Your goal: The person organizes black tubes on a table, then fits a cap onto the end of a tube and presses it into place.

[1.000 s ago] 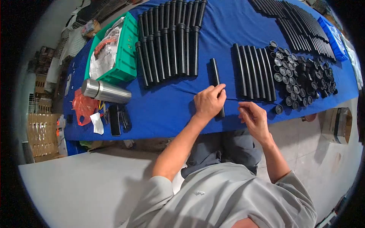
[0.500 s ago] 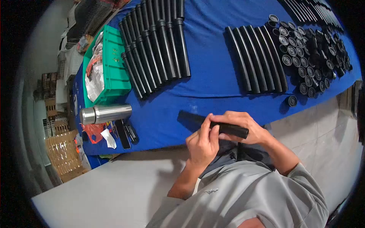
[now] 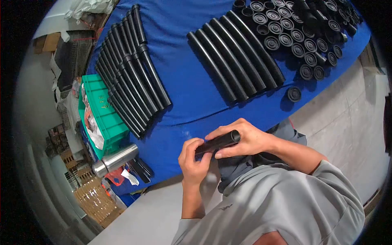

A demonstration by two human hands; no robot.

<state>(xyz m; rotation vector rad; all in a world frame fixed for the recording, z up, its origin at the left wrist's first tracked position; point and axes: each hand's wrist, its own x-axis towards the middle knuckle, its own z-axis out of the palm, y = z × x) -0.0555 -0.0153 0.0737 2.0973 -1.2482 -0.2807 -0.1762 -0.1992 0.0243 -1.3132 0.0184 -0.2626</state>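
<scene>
Above the near edge of the table, a black plastic tube (image 3: 218, 143) is held between both hands, its open hollow end pointing up to the right. My left hand (image 3: 193, 158) grips the left part, fingers and thumb closed round it; that end is mostly hidden. My right hand (image 3: 245, 138) is closed round the tube near its open end, thumb below and fingers behind. Beyond the hands lies a row of several plain black tubes (image 3: 237, 57). To their right are many round black caps (image 3: 285, 39) with ringed faces, and one cap (image 3: 294, 94) sits apart.
A blue cloth (image 3: 175, 53) covers the table. Stacked black tubes with collars (image 3: 134, 73) lie at the left. Beside them stand a green bin (image 3: 107, 118) and a steel bottle (image 3: 120, 158) on its side, with a white tissue (image 3: 130, 177) and a red bag (image 3: 115, 176) nearby.
The view has turned and shifted, so the table things appear moved. In my hands, the tube's right end has swung up and now shows its hollow opening. Both hands still hold it.
</scene>
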